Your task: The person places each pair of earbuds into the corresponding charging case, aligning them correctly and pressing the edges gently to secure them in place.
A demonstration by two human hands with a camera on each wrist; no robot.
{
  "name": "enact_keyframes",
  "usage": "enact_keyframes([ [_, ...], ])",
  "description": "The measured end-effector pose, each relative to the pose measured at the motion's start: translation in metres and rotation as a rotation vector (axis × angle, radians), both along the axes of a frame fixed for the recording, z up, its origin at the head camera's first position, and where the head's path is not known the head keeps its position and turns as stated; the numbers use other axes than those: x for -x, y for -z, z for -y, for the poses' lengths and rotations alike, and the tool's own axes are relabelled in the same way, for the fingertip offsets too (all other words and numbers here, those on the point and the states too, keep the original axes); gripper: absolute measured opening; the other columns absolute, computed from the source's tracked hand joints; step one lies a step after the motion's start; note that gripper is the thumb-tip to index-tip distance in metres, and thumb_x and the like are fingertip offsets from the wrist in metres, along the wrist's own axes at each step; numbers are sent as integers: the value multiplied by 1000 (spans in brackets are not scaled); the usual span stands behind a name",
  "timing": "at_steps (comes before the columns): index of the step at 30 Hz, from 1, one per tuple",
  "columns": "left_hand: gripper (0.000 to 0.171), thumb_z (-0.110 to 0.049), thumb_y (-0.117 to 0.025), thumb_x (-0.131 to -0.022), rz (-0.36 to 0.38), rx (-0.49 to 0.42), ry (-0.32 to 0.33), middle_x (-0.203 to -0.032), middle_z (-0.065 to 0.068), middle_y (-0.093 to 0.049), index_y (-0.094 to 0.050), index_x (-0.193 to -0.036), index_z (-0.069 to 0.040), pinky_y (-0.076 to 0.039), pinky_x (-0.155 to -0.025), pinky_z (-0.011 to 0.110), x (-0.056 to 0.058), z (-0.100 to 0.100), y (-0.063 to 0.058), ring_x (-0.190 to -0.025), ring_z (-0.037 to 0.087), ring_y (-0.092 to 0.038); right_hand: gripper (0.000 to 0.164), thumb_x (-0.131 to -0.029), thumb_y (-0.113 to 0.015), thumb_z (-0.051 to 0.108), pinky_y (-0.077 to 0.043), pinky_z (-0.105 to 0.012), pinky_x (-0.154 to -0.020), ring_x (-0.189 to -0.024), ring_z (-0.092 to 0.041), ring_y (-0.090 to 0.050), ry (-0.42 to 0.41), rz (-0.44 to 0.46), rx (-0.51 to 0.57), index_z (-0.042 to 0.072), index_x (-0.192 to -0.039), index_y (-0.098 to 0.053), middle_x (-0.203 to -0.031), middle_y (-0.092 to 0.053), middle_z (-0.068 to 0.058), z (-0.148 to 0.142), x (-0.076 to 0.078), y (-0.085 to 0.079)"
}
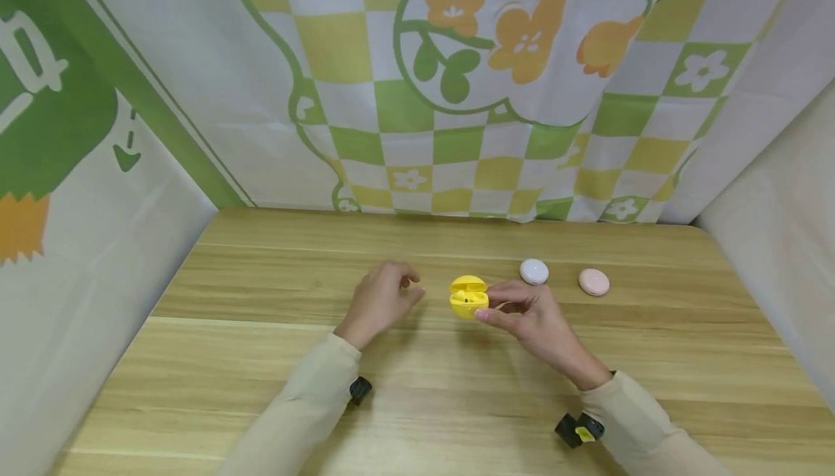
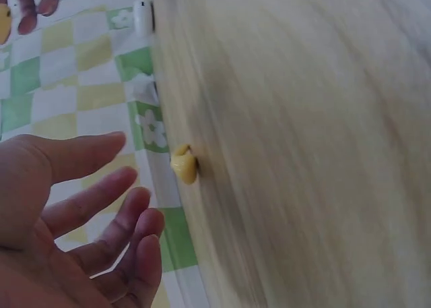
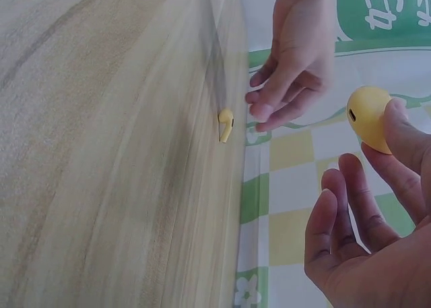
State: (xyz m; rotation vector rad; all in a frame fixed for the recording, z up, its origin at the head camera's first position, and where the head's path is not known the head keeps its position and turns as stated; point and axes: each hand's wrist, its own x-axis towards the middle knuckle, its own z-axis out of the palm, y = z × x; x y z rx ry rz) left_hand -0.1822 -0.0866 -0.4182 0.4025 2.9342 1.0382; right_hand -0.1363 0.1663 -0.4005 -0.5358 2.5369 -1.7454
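Note:
My right hand (image 1: 531, 316) pinches a yellow earbud case (image 1: 467, 307) between thumb and fingers, above the table. The case's lid is raised, and something yellow with a dark spot shows inside. The right wrist view shows the round back of this case (image 3: 369, 122). My left hand (image 1: 385, 298) hovers left of the case, fingers loosely bent, holding nothing. A yellow earbud (image 3: 226, 126) lies on the wood near that hand's fingertips; the left wrist view shows the same earbud (image 2: 184, 164) past the fingers. In the head view I cannot make it out.
Behind my right hand, a white round case (image 1: 534, 271) and a pink round case (image 1: 594, 282) lie on the wooden table (image 1: 261, 367). A patterned cloth (image 1: 404, 106) hangs along the table's back edge, with pale cloth on both sides.

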Motion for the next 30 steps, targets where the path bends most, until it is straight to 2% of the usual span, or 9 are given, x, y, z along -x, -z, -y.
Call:
enact_keyframes([
  [4, 21, -21, -80, -90, 12, 99, 0, -93, 8, -71, -76, -104, -6, -54, -67, 38, 4, -2, 3, -79, 21, -65, 21, -85, -82, 5, -58, -28, -77, -93, -19, -66, 0, -7, -3, 1, -105, -79, -104, -73, -10, 0, 0, 0],
  [10, 14, -18, -83, -87, -6, 180, 11, -93, 4, -72, -78, -96, -9, -55, -68, 37, 8, -4, 10, -82, 20, -66, 20, -86, -81, 5, -58, -28, -77, -93, -18, -66, -8, -4, 1, 0, -105, -79, -103, -72, -10, 0, -1, 0],
  [15, 8, -6, -81, -86, -17, 187, 29, -93, 3, -72, -79, -92, -10, -55, -66, 35, 8, -3, 11, -82, 20, -67, 20, -86, -81, 5, -58, -28, -77, -93, -18, -66, -11, -10, 1, 0, -105, -79, -103, -72, -10, 0, -1, 0],
  [20, 19, 4, -78, -83, -23, 183, 80, -100, 4, -74, -81, -91, -13, -55, -71, 35, 7, 0, 11, -89, 22, -67, 20, -85, -81, 5, -58, -29, -77, -94, -18, -66, -8, -9, -2, 0, -105, -79, -103, -72, -10, 0, 0, 0],
  [24, 27, 10, -73, -81, -23, 165, 103, -106, 7, -74, -80, -98, -10, -54, -72, 35, 6, 1, 11, -94, 24, -67, 20, -86, -81, 6, -58, -28, -77, -93, -19, -66, -8, -5, -4, 0, -105, -79, -104, -72, -10, 0, -1, 0],
  [27, 24, 7, -70, -86, -36, 161, 105, -106, 9, -74, -78, -104, -5, -54, -69, 35, 6, 1, 11, -91, 23, -67, 20, -86, -81, 5, -58, -28, -76, -93, -19, -66, -9, -3, -2, 0, -105, -78, -105, -72, -11, 0, 0, 0],
  [30, 14, -4, -74, -91, -36, 160, 98, -99, 8, -73, -77, -104, -3, -54, -68, 35, 5, 1, 11, -85, 21, -65, 20, -85, -81, 4, -58, -28, -76, -92, -18, -67, -8, -8, -2, -1, -105, -78, -104, -72, -11, 0, 0, 1],
])
